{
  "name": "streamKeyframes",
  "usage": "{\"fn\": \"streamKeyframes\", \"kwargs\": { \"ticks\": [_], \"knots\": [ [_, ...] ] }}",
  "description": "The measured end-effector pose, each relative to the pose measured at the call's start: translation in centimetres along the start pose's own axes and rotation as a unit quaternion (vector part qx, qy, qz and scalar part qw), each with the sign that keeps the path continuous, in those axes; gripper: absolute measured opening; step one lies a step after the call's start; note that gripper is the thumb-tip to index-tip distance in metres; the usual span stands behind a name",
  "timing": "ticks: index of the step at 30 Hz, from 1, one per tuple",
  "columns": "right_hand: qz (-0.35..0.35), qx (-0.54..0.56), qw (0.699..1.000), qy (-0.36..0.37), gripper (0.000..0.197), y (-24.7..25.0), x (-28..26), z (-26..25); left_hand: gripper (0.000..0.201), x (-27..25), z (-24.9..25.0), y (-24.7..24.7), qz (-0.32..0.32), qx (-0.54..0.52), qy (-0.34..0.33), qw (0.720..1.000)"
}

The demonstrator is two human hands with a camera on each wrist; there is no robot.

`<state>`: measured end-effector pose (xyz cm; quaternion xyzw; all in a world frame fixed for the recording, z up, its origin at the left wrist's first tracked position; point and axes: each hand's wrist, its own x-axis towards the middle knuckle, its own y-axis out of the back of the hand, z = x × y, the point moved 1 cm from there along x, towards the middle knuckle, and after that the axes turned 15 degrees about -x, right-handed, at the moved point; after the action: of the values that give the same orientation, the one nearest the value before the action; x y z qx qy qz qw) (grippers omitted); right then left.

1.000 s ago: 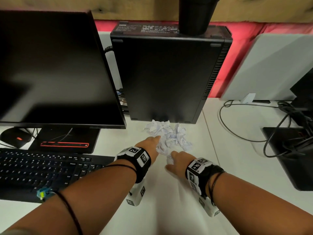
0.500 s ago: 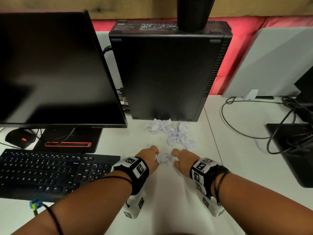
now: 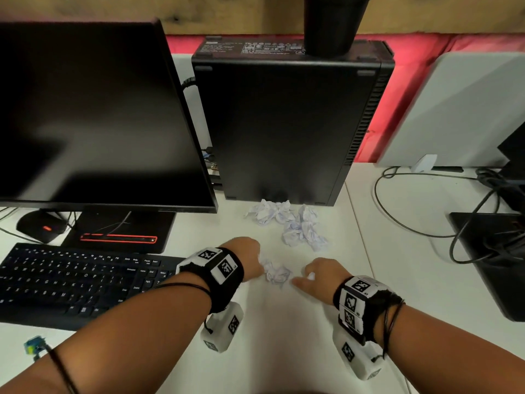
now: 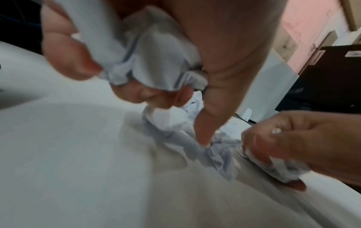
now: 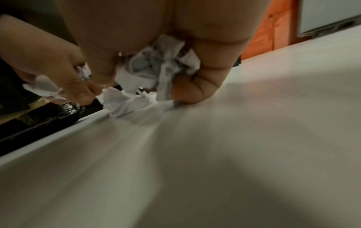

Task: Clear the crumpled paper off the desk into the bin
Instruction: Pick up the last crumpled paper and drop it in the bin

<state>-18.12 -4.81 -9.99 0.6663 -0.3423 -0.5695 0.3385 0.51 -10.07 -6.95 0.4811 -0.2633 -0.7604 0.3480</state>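
Several crumpled white paper balls (image 3: 287, 223) lie on the white desk (image 3: 284, 336) in front of the black computer tower. Nearer me, my left hand (image 3: 255, 264) grips one crumpled paper ball (image 4: 152, 61) in its curled fingers, and its thumb touches a loose ball (image 3: 277, 275) lying on the desk between my hands. My right hand (image 3: 308, 275) holds another crumpled ball (image 5: 158, 69) in its curled fingers, knuckles close to the desk. The hands are a short gap apart.
A black monitor (image 3: 93, 115) and keyboard (image 3: 71, 280) fill the left side. The computer tower (image 3: 284, 129) stands behind the paper, with a black tapered container (image 3: 332, 24) on top. Cables (image 3: 426, 209) and a black stand (image 3: 494, 260) lie at the right.
Both hands have pulled back from the paper pile toward me, each closing on a ball. One loose ball has come along and now lies between them.
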Motion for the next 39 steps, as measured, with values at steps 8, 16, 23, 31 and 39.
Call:
{"fn": "streamKeyframes", "kwargs": {
  "ticks": [8,16,23,31,39],
  "knots": [
    [0.087,0.121,0.989,0.015,0.026,2.5,-0.7,0.1,0.043,0.6,-1.3,-1.2,0.094,-0.126,-0.042,0.987],
    [-0.005,-0.092,0.985,0.145,0.050,-0.1,-0.5,-4.4,0.037,0.9,-2.5,-3.6,0.004,-0.036,-0.021,0.999],
    [-0.017,-0.135,0.985,0.106,0.027,-0.6,-0.7,-3.7,0.053,-0.2,-2.8,-4.6,0.011,-0.057,-0.006,0.998],
    [0.036,-0.017,0.999,0.008,0.032,0.0,-1.7,0.7,0.071,-0.6,-2.6,-4.1,-0.018,-0.032,0.002,0.999],
    [0.097,0.086,0.990,-0.060,0.039,3.2,-1.1,2.6,0.061,-0.9,-2.5,-4.1,0.008,-0.056,0.002,0.998]
  ]
}}
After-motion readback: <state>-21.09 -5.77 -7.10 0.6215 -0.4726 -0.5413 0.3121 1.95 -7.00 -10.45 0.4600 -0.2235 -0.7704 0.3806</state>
